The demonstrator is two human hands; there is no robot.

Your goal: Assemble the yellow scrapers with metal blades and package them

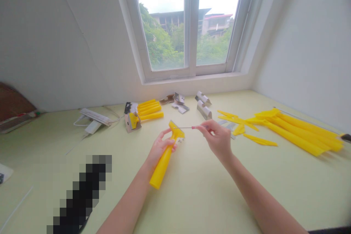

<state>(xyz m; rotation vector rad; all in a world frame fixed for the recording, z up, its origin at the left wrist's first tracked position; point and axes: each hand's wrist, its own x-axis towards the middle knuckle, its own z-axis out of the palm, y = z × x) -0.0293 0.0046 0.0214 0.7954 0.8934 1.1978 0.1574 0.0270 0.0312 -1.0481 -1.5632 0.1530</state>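
A yellow scraper with a long round handle is in my left hand, fingers wrapped round its neck, the head pointing away from me. My right hand pinches a thin screwdriver, whose shaft runs left to the scraper's head. The tip is at the head; whether it sits in a screw is too small to tell. A few small screws lie just right of the scraper's neck.
Packaged yellow scrapers lie at the back left, near grey-white card sleeves. On the right are yellow handles and loose yellow strips. A white power strip with cables lies left. A pixelated dark object is front left.
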